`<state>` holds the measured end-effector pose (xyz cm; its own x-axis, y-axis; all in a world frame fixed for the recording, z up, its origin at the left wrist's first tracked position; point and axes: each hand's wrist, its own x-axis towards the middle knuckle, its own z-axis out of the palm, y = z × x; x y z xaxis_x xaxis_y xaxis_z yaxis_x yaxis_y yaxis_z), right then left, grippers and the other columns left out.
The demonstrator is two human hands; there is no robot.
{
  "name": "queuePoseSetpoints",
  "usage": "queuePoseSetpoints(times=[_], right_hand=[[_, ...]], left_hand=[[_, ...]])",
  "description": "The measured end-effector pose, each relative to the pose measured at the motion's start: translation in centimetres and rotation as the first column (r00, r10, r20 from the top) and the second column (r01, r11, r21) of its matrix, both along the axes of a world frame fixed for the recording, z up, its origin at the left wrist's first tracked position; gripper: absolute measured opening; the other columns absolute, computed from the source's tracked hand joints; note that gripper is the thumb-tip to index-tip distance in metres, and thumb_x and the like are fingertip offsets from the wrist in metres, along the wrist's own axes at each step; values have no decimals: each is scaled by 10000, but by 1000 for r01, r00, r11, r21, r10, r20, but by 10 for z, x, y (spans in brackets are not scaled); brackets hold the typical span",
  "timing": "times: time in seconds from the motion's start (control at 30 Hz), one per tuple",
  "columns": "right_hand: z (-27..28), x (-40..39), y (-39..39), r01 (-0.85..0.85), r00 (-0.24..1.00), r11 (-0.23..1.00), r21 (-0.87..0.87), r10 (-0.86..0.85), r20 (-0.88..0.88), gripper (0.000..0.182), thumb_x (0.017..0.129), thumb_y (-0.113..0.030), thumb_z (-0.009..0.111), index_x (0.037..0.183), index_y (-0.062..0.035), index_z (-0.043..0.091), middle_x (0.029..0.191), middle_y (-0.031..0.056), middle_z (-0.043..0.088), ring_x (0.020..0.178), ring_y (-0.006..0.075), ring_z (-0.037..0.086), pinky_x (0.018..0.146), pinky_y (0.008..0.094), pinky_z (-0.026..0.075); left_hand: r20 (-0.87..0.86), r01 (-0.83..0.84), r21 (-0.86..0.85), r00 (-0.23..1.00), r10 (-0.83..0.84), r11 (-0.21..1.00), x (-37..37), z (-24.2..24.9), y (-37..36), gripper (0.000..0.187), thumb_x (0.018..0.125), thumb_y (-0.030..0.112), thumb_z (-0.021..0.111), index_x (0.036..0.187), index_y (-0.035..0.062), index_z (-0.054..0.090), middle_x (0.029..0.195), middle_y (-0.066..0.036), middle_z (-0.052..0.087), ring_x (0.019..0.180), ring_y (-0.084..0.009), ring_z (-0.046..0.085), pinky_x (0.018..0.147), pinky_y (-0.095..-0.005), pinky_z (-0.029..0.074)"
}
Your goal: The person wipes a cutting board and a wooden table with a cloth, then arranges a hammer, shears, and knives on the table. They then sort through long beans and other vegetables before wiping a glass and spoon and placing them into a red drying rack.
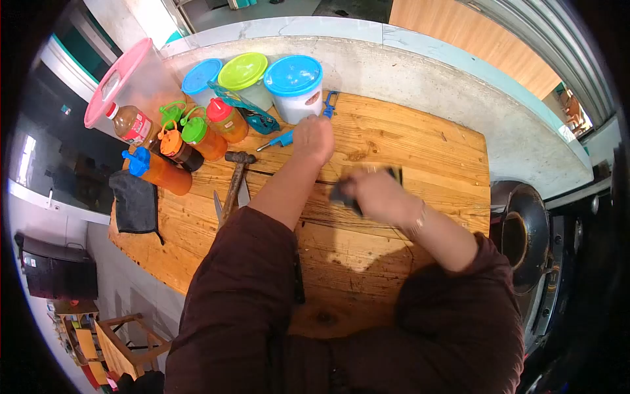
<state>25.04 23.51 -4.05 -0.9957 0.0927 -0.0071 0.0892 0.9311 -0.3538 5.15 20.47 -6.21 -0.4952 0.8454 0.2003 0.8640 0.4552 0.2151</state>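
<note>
My right hand (380,195), smeared by motion, is closed on a dark cloth (344,197) at the wooden tabletop (420,141). Curled like a fist, my left hand (314,139) is in front of a white tub with a blue lid (296,98). A blue-handled tool with a thin metal tip (282,139) pokes out beside that hand; whether the hand grips it I cannot tell. Another blue item (329,105) lies right of the tub. Left of my left forearm are a hammer (237,174) and a metal blade (243,192), partly covered by my sleeve.
Sauce bottles with coloured caps (203,136), a labelled bottle (134,125), a green-lidded tub (244,77) and a big pink-lidded container (141,79) crowd the back left. A dark grey cloth (136,200) hangs over the left edge. To the right stands a wok (525,226); a low wall (407,75) borders the back.
</note>
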Motion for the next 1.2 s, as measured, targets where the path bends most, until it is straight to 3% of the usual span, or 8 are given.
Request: queuePoseSetpoints(times=[0.07,0.13,0.27,0.37,0.63,0.8,1.03,1.2], right_hand=[[51,30,-7,-98,884,955,-280,213,417,336,780,-3,578,1066,-83,737,1009,168,692,995,349,648,876,407,519],[69,52,23,-183,933,780,-599,330,144,328,764,16,567,1037,-43,739,1001,177,707,966,338,664,853,377,527],[118,42,100,276,959,866,-418,-275,64,294,775,-26,566,1034,28,695,915,149,721,837,225,653,781,346,518],[106,11,155,344,758,641,-686,-621,-200,275,911,-135,572,1124,3,678,919,41,674,796,106,566,706,275,472],[-46,-108,94,520,834,823,230,-431,-344,314,859,-209,627,1156,-127,687,1328,152,549,1205,395,508,948,510,456],[-13,-40,-9,47,997,970,240,-32,-66,255,826,-155,623,1050,-39,662,1155,171,542,1114,373,527,865,469,478],[79,24,-38,-364,739,736,-571,601,304,448,836,-367,768,1055,8,661,1013,208,631,956,388,612,828,435,501],[40,-103,-14,46,971,999,-4,-45,-234,307,880,-196,652,1131,-18,652,1066,152,639,991,340,632,826,443,523]], left_hand=[[38,3,118,999,-8,993,-4,-8,4,154,780,28,626,922,-8,671,925,-230,694,882,-414,679,788,-478,544],[145,-19,29,989,15,999,7,11,3,149,790,51,632,919,-19,651,931,-240,690,889,-419,675,790,-486,539],[356,50,-289,932,59,956,36,61,-15,163,834,101,610,928,-28,639,955,-233,683,925,-385,681,813,-465,539],[337,-9,95,941,-23,995,41,35,-62,206,843,162,634,911,-32,640,901,-243,673,903,-397,675,774,-485,529],[857,-198,102,515,15,975,24,61,-185,351,980,312,615,782,29,550,676,-53,562,573,-175,567,539,-311,462],[984,-417,118,170,-50,901,22,88,-254,364,1028,332,552,803,46,563,639,-3,489,515,-98,482,466,-261,408],[972,-471,192,215,-99,861,21,72,-298,279,1034,257,543,965,2,634,668,-11,505,523,-92,481,450,-251,408],[940,-498,291,305,-149,816,19,59,-283,194,1029,156,541,1087,3,645,714,7,525,506,-57,455,454,-224,386]])
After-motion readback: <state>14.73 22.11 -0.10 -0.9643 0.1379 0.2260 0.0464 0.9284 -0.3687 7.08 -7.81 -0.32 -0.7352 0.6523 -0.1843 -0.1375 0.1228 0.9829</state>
